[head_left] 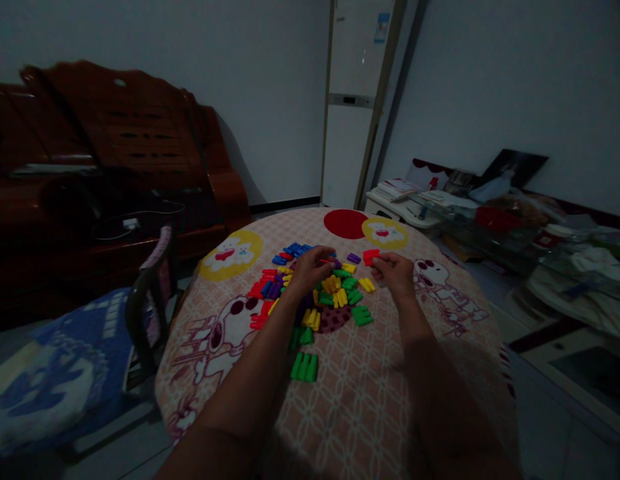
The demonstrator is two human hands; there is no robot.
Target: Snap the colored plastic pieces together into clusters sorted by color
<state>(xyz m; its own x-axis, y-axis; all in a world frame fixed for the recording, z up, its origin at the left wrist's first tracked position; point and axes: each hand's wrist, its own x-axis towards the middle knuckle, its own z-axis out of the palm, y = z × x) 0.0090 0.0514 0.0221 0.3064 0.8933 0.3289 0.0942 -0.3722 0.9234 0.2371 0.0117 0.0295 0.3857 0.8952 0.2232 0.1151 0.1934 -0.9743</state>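
Note:
My right hand (pixel 394 272) pinches a red plastic toy block (pixel 371 257) between thumb and fingertips, just above the right side of the block pile. My left hand (pixel 310 270) is over the pile's middle, fingers curved and thumb apart from them; a bit of red shows in the gap, and no held piece can be made out. Around and under it lie yellow blocks (pixel 332 285), blue blocks (pixel 296 251), purple and red ones, many ridged like joined tubes. Green blocks (pixel 361 315) lie along the right side. A separate green block (pixel 305 367) rests nearer to me, beside my left forearm.
A patterned cloth covers the round table (pixel 350 407). At left stands a chair (pixel 145 313) with a blue cloth (pixel 85 360), before a wooden sofa (pixel 140 140). A cluttered glass-topped cabinet (pixel 460 220) is at right; a tall white air conditioner (pixel 347 147) stands behind.

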